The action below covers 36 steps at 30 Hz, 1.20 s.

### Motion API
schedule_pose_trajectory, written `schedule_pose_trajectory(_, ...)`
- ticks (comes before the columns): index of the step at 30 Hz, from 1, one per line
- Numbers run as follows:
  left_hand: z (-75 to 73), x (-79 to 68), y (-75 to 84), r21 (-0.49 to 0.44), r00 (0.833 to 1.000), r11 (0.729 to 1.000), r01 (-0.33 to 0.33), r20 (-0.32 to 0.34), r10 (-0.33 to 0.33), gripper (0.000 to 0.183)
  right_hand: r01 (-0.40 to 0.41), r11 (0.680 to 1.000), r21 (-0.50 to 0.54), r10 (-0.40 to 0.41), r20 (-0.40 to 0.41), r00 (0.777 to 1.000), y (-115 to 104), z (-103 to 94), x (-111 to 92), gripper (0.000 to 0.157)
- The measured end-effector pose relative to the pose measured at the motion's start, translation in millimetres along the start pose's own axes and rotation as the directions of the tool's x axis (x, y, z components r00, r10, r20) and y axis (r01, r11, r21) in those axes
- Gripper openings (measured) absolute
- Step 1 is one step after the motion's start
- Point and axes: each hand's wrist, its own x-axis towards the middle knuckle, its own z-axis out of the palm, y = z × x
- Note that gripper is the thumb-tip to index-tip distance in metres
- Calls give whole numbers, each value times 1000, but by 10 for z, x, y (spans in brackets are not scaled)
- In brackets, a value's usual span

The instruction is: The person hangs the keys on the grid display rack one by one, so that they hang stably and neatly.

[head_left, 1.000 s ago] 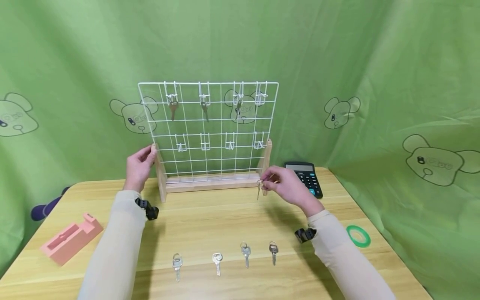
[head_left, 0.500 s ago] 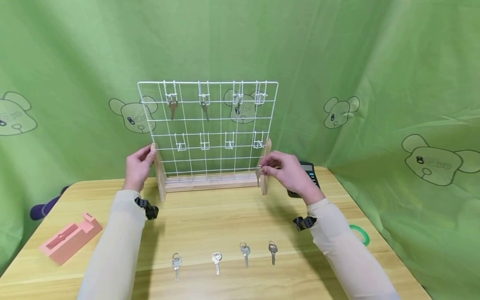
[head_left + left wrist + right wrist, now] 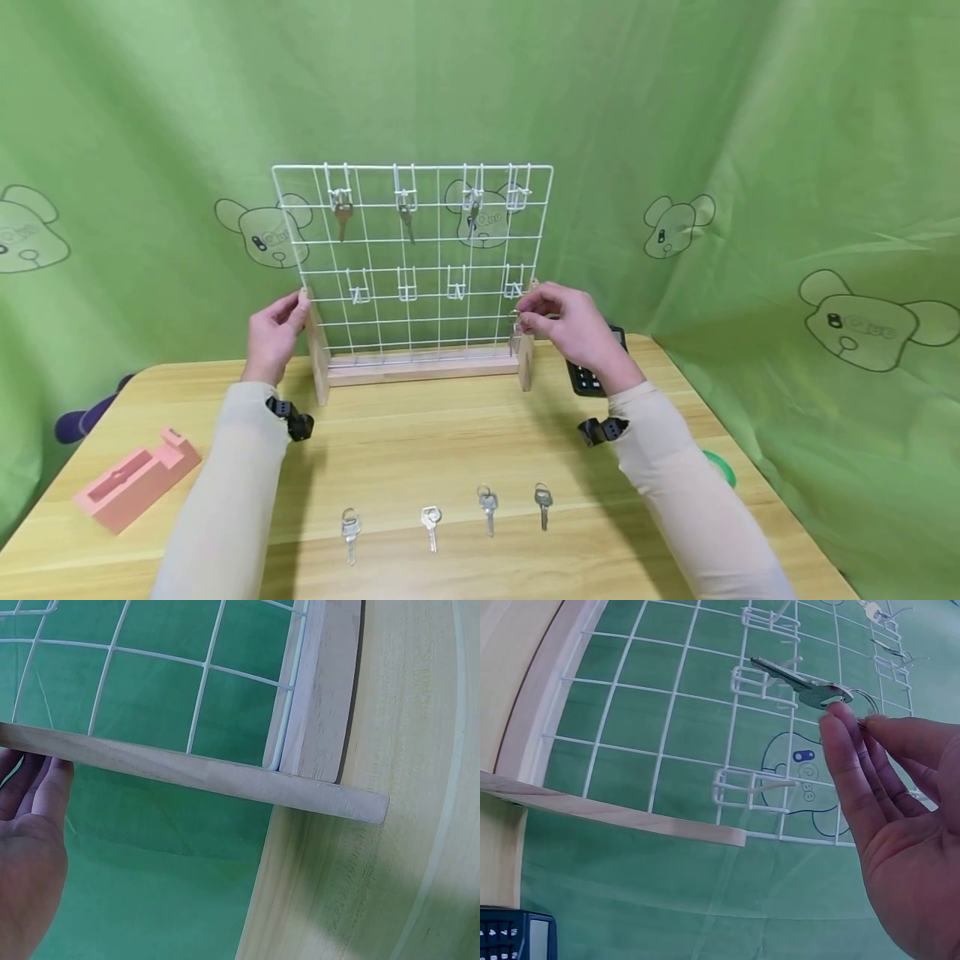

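Note:
My right hand (image 3: 573,327) pinches the split ring of a key (image 3: 806,688) between thumb and fingertips. In the head view that key hangs just in front of the right wooden post, below the lower hooks. My left hand (image 3: 273,337) grips the top of the left wooden post (image 3: 187,771) of the white wire grid rack (image 3: 438,237). Three keys hang from the upper hooks, among them a brownish key (image 3: 342,218). The upper right hook (image 3: 517,197) and the lower hooks, such as the lower right hook (image 3: 513,288), bear no key.
Several keys lie in a row near the front of the table (image 3: 420,450), such as a silver key (image 3: 350,533). A pink holder (image 3: 138,483) stands at the left. A black calculator (image 3: 583,379) and a green tape roll (image 3: 722,468) lie at the right, partly hidden by the right arm.
My right hand has risen along the right post with the key, from near the base to just below the lower hooks. The left hand has stayed on the left post.

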Motion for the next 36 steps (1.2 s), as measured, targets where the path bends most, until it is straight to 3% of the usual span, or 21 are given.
schedule_pose_trajectory(9, -1, -7, 8, -1, 1000, 1000, 3, -3, -3, 53, -3, 999, 52, 4, -21, 1000, -119, -71, 110, 16)
schedule_pose_trajectory(18, 7, 4, 17, -3, 1000, 1000, 5, -9, -5, 52, -9, 996, 85, 20, -130, 991, -306, -166, 257, 16)
schedule_pose_trajectory(36, -1, 25, -16, -18, 1000, 1000, 3, -12, -3, 51, 77, 967, 241, 12, -346, 938, -587, -300, 530, 16)
